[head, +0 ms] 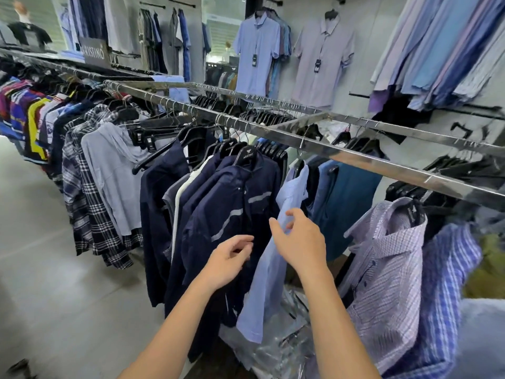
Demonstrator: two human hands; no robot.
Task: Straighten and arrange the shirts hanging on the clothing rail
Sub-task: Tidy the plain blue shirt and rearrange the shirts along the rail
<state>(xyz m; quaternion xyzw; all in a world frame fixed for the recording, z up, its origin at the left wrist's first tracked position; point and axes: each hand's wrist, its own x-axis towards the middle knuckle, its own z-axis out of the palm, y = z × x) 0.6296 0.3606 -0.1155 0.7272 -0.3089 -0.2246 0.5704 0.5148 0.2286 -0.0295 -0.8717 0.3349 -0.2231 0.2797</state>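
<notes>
A: We are logging the navy shirt (232, 203) with grey stripes first. It is hanging from a black hanger (247, 155) on the clothing rail (355, 160), near the middle of the view, front facing us.

B: Agreed. We are noting the left hand (229, 258) lying against its front edge with fingers loosely curled. We are unable to tell whether they are pinching the cloth or only touching it.

A: We are entering the right hand (297, 242) as released: fingers spread and relaxed, thumb apart, reaching onto the light blue shirt (273, 269). That shirt is hanging just beside the navy one, on its right.

B: Moving outward, we are seeing a teal shirt (352, 192) behind the light blue one. A lilac checked shirt (388, 258) is hanging further right, its collar tilting toward us.

A: To the left we are listing more navy garments, a grey hooded top (114, 170), then a dark plaid shirt (87, 192), along the rail.

B: Clear plastic wrapping (287, 348) is lying below the shirts. Short-sleeved shirts (257, 56) are hanging on the back wall.
</notes>
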